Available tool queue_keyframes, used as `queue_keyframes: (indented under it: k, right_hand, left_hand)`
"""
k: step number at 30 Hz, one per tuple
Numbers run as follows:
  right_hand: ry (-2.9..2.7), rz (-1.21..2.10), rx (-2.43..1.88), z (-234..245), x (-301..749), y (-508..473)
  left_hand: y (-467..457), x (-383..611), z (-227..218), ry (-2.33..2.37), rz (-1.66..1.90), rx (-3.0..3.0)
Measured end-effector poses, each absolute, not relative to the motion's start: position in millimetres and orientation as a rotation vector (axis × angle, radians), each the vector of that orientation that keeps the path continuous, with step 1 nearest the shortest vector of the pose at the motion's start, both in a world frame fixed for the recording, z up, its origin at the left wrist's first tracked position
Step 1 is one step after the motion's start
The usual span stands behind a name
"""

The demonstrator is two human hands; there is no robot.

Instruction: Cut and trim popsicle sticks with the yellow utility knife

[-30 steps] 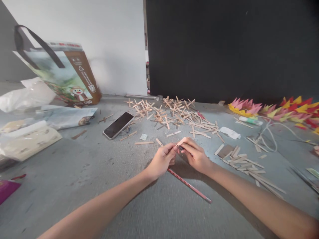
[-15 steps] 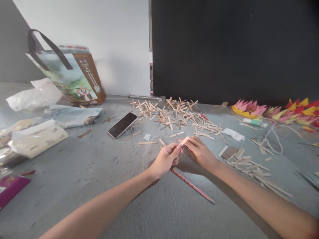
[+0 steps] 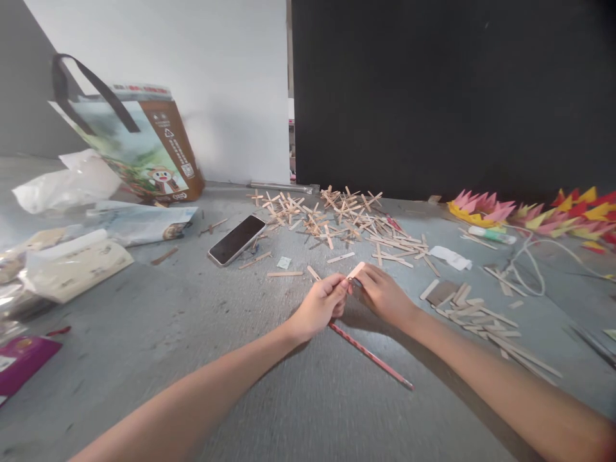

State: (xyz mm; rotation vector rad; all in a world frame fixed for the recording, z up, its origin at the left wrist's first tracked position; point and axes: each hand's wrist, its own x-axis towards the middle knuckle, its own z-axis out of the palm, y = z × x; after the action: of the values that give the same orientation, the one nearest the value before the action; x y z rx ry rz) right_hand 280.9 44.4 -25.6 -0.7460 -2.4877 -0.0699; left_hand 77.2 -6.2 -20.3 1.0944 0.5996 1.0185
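Observation:
My left hand [image 3: 323, 303] is closed, pinching a wooden craft stick [image 3: 356, 270] between thumb and fingers. My right hand [image 3: 385, 292] is closed on the same stick from the other side; its fingertips are partly hidden. The stick points up and to the right, away from me. Below my left hand a red pencil [image 3: 373, 358] lies slantwise on the grey tabletop [image 3: 269, 391]. Just beyond my hands lies a loose craft stick [image 3: 314, 273], partly covered by the left one. Another single stick [image 3: 341, 258] is a little farther off.
Behind my hands spreads a pile of crossed sticks [image 3: 349, 208], beside a phone [image 3: 237, 240]. More loose sticks [image 3: 481, 321] lie right, near a white cable [image 3: 532, 273], a glue stick [image 3: 491, 235] and folded paper shapes [image 3: 481, 208]. A carrier bag [image 3: 139, 151] and plastic packets [image 3: 77, 266] stand left.
My right fingers have shifted slightly on the stick, which both hands still hold. The surroundings have only moved a little in view with the camera.

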Motion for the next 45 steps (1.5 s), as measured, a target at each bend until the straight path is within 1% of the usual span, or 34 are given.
queue_keyframes:
  k: [10, 15, 20, 28, 34, 39, 45]
  right_hand:
    - [-2.487, -0.054, -0.741, -20.5, 279.5, 41.2]
    - [-2.494, 0.024, -0.742, -18.0, 280.7, 42.1]
    - [-2.476, -0.025, -0.768, -16.9, 277.6, 39.3]
    - [-2.498, 0.039, -0.766, -19.6, 281.0, 42.7]
    - [-2.474, -0.009, -0.763, -20.2, 276.9, 40.7]
    - [-2.484, 0.072, -0.768, -20.4, 280.1, 43.3]
    - [-2.470, -0.004, -0.798, -21.6, 276.4, 41.7]
  left_hand:
    - [-6.4, 76.9, -19.2, 0.611, 0.994, 1.113]
    - [-5.9, 77.3, -21.6, 0.593, 1.018, 1.106]
    - [-5.6, 78.4, -21.8, 0.611, 1.022, 1.109]
    - [-5.8, 79.3, -21.9, 0.612, 1.029, 1.104]
    - [-5.3, 79.4, -20.8, 0.602, 1.028, 1.087]
    - [-6.7, 79.6, -22.0, 0.601, 1.063, 1.113]
    - [-3.9, 81.6, -24.7, 0.606, 1.053, 1.095]
